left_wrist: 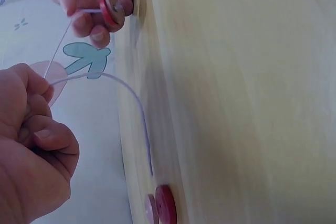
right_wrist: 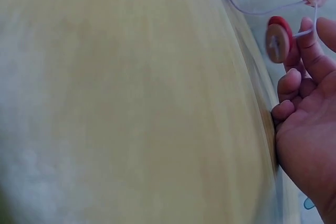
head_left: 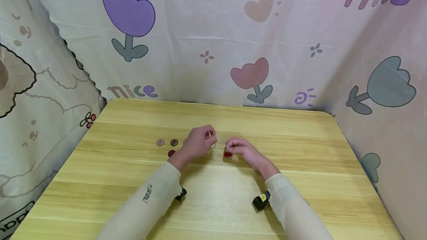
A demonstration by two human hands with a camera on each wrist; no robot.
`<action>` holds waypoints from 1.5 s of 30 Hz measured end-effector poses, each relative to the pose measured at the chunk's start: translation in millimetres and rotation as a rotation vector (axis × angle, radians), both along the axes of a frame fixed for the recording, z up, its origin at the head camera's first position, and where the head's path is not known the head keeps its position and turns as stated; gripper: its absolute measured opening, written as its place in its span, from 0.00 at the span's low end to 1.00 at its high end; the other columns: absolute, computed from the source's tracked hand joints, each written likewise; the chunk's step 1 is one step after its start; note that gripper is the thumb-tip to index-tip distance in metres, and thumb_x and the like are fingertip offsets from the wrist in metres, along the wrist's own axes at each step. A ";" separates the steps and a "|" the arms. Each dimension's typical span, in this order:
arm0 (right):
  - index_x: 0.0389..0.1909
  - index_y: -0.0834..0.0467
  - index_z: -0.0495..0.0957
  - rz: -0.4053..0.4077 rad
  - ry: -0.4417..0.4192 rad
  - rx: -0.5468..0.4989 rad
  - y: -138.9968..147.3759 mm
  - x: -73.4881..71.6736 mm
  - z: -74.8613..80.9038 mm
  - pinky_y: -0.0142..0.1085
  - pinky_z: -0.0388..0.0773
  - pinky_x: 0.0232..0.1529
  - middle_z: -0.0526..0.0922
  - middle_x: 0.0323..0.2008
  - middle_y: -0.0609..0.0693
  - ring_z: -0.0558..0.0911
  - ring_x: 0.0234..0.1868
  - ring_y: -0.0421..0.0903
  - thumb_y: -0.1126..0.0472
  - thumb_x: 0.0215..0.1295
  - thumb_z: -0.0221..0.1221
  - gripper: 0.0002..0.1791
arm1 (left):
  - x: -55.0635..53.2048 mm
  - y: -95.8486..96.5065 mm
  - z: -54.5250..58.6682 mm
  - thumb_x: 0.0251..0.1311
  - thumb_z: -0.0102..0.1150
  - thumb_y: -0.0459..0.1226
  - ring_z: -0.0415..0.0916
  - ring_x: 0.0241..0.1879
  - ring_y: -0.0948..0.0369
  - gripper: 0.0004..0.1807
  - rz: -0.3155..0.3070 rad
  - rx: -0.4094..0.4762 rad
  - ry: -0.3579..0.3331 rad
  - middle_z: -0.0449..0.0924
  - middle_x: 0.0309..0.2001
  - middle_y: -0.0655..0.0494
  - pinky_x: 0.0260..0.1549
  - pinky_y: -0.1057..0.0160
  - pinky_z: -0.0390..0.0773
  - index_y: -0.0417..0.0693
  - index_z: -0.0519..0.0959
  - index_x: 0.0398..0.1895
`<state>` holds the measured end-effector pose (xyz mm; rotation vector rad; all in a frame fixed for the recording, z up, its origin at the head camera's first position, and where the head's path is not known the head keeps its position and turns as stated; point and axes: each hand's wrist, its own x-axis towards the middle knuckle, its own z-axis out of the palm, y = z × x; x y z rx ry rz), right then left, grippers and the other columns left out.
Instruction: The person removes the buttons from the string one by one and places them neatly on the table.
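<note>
My left hand (head_left: 200, 140) pinches a thin pale string (left_wrist: 137, 100) between thumb and fingertips. A loose end of it curves down from these fingers in the left wrist view. My right hand (head_left: 245, 149), to the right, pinches the same string, which runs taut between the hands. Threaded on the string, a red button (right_wrist: 285, 23) and a tan button (right_wrist: 277, 44) lie face to face beside the right fingers. In the head view the red button (head_left: 227, 155) shows just below the right fingertips.
Left of my left hand, a pink button (head_left: 160, 142), a dark brown button (head_left: 174, 142) and a dark red button (head_left: 171, 153) lie on the wooden table (head_left: 213, 203). Another pale button (head_left: 184, 141) is partly hidden by that hand. A printed curtain (head_left: 207, 17) hangs behind.
</note>
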<state>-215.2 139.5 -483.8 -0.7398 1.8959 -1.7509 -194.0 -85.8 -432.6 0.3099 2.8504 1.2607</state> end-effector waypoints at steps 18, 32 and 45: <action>0.39 0.71 0.75 -0.052 0.012 0.004 2.0 -1.2 0.9 0.42 0.69 0.50 0.75 0.38 0.54 0.73 0.42 0.51 0.65 0.73 0.50 0.11 | -2.5 -13.9 -4.6 0.61 0.59 0.38 0.68 0.19 0.60 0.07 -0.041 -0.090 -0.127 0.72 0.19 0.59 0.24 0.61 0.68 0.52 0.80 0.25; 0.41 0.73 0.75 -0.063 -0.026 -0.005 1.4 -0.7 0.9 0.41 0.70 0.52 0.77 0.41 0.60 0.74 0.44 0.50 0.65 0.73 0.52 0.12 | 0.3 2.7 -3.8 0.63 0.62 0.44 0.62 0.16 0.63 0.09 -0.154 -0.035 -0.131 0.68 0.17 0.60 0.32 0.45 0.61 0.58 0.83 0.45; 0.43 0.71 0.78 -0.062 -0.022 -0.017 1.4 -1.6 -0.9 0.44 0.70 0.55 0.80 0.45 0.58 0.77 0.48 0.51 0.64 0.72 0.54 0.12 | -0.5 10.6 -10.6 0.70 0.59 0.39 0.62 0.19 0.63 0.06 -0.209 0.094 -0.040 0.68 0.19 0.58 0.21 0.64 0.64 0.56 0.85 0.36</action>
